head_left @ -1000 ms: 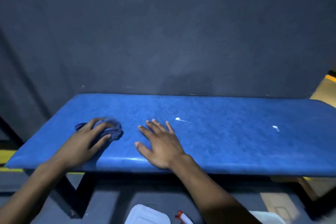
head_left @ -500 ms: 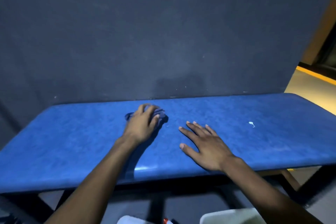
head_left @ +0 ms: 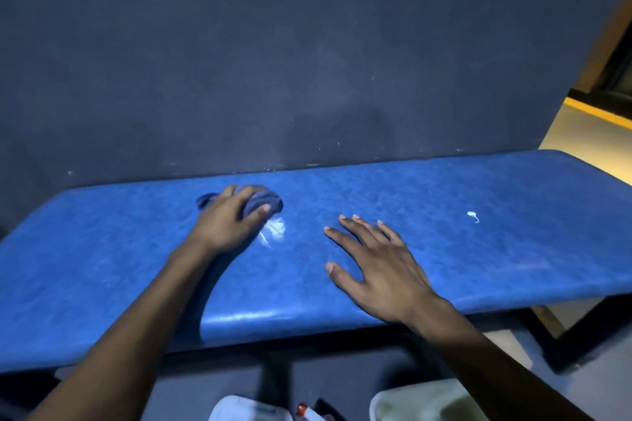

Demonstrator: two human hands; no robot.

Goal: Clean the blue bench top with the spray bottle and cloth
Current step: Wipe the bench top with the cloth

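The blue bench top (head_left: pixel 444 249) runs across the view against a dark wall. My left hand (head_left: pixel 227 220) grips a bunched dark blue cloth (head_left: pixel 263 200) and presses it on the bench near the back middle. A smeared white streak (head_left: pixel 273 231) lies just in front of the cloth. My right hand (head_left: pixel 372 267) rests flat on the bench with its fingers spread, a little right of the streak. A small white blob (head_left: pixel 473 215) sits on the bench further right. The red-tipped nozzle of the spray bottle (head_left: pixel 304 411) shows at the bottom edge, below the bench.
A dark wall (head_left: pixel 307 61) stands right behind the bench. Two white containers (head_left: pixel 420 400) sit on the floor under the front edge. A black bench leg (head_left: pixel 547 342) goes down at the right. A yellow floor line (head_left: pixel 598 113) shows at far right.
My left hand has wiped the cloth from the bench's left part toward the middle, over the first white spot, which is now a smear. My right hand stayed flat on the bench.
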